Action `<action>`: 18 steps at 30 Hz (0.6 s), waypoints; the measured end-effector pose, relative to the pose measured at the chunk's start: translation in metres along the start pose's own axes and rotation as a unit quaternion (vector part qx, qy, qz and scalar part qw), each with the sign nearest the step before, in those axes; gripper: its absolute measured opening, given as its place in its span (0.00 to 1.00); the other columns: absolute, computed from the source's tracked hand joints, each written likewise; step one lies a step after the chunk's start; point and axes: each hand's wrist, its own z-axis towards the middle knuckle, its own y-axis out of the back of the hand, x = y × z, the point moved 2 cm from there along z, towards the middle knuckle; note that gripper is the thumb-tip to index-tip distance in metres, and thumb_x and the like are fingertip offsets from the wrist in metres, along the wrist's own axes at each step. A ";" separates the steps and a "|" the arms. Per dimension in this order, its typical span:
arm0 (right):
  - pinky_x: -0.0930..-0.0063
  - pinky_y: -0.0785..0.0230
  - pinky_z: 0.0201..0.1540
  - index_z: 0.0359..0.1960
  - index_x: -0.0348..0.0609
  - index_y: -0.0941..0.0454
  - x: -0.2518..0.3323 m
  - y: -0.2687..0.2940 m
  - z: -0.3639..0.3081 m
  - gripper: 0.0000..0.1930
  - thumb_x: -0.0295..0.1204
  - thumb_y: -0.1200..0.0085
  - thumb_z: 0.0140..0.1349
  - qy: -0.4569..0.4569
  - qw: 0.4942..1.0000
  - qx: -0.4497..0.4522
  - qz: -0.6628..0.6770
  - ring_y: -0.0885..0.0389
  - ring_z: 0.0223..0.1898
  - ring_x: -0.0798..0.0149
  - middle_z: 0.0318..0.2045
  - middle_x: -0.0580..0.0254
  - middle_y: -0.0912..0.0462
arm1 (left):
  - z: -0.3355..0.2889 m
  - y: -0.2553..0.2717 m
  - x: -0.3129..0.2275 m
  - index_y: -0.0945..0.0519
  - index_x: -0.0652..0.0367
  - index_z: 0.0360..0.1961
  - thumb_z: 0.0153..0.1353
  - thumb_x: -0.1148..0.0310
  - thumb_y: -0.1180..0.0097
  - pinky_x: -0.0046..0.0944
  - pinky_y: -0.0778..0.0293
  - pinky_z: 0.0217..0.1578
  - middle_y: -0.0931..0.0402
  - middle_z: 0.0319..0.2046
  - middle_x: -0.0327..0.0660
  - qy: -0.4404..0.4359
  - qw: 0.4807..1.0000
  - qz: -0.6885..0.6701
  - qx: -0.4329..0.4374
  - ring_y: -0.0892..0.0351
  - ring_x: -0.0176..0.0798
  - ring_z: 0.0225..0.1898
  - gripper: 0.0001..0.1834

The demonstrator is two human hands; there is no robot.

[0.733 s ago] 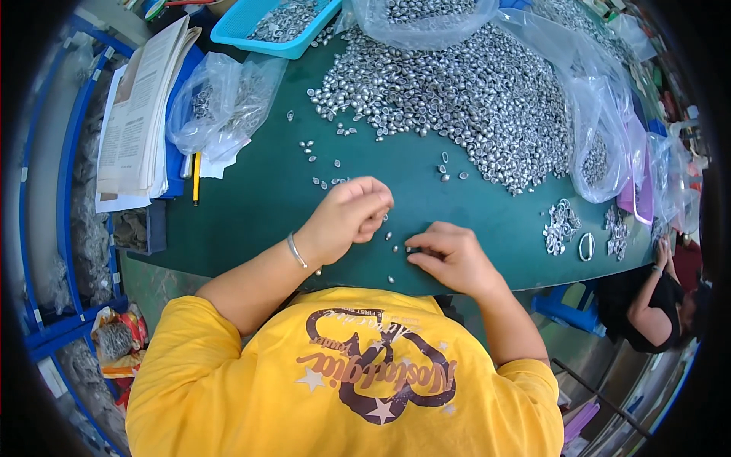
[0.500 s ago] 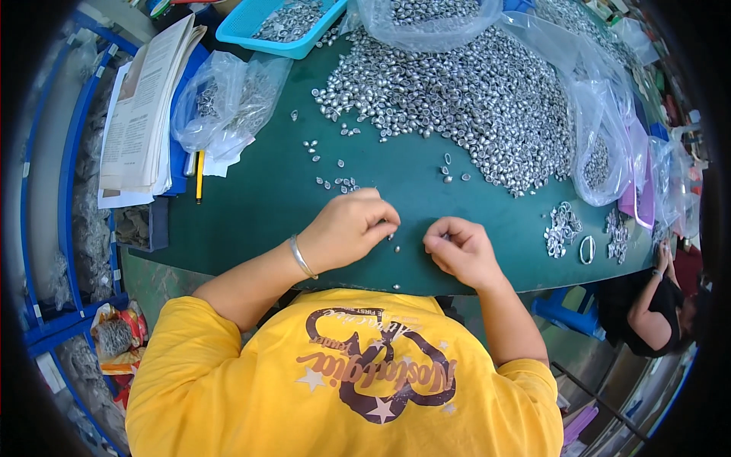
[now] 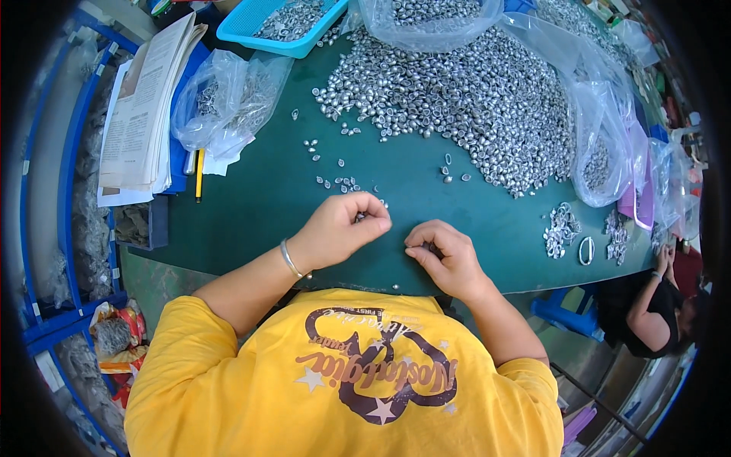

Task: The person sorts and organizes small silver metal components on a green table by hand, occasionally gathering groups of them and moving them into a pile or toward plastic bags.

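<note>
Above the near part of a dark green table (image 3: 251, 228), my left hand (image 3: 343, 222) is curled, thumb against forefinger, and small silver metal pieces (image 3: 360, 217) show in its palm. To its right, my right hand (image 3: 448, 257) is closed in a pinch, with grey metal pieces (image 3: 432, 247) partly visible behind the fingers. The hands are a little apart, fingertips facing. Loose silver teardrop-shaped pieces (image 3: 346, 183) lie just beyond my left hand. A large heap of similar silver pieces (image 3: 457, 91) spreads across the far side.
Clear plastic bags (image 3: 601, 145) lie on and beside the heap. A blue basket (image 3: 263, 38) with metal parts stands far left, near a bagged batch (image 3: 228, 103), papers (image 3: 141, 107) and a yellow pencil (image 3: 199, 175). Metal rings (image 3: 562, 228) lie right. A person (image 3: 651, 312) sits beyond the right edge.
My right hand has shifted left and slightly nearer; my left hand has turned, now showing the pieces in its palm. The small pieces on the table between my hands no longer show.
</note>
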 end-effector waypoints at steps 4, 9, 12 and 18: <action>0.84 0.36 0.27 0.30 0.40 0.28 -0.005 -0.005 -0.009 0.07 0.19 0.44 0.51 -0.114 0.991 -0.012 0.074 0.29 0.26 0.78 0.28 0.67 0.24 | 0.001 0.013 0.011 0.28 0.62 0.29 0.57 0.74 0.54 0.23 0.44 0.16 0.32 0.22 0.37 0.087 0.907 -0.391 0.134 0.40 0.25 0.17 0.04; 0.82 0.35 0.27 0.30 0.38 0.27 -0.007 0.003 -0.009 0.06 0.19 0.43 0.51 -0.201 0.972 0.013 0.123 0.28 0.26 0.75 0.27 0.66 0.24 | -0.005 0.033 0.007 0.28 0.61 0.29 0.57 0.74 0.55 0.23 0.47 0.15 0.33 0.21 0.36 0.027 0.945 -0.327 0.010 0.42 0.24 0.16 0.04; 0.67 0.30 0.29 0.26 0.37 0.24 0.018 -0.004 -0.008 0.04 0.22 0.41 0.49 0.044 0.985 0.165 -0.018 0.25 0.26 0.54 0.27 0.56 0.26 | -0.009 0.046 0.003 0.25 0.62 0.31 0.55 0.75 0.48 0.23 0.47 0.15 0.37 0.16 0.29 0.008 0.979 -0.175 -0.108 0.43 0.22 0.17 0.03; 0.67 0.30 0.29 0.29 0.38 0.24 0.016 -0.009 -0.008 0.04 0.21 0.44 0.50 0.052 0.978 0.177 -0.100 0.24 0.27 0.53 0.26 0.56 0.28 | -0.023 0.043 0.001 0.19 0.59 0.29 0.48 0.75 0.38 0.28 0.39 0.21 0.37 0.17 0.33 -0.160 0.939 0.291 -0.088 0.37 0.27 0.18 0.05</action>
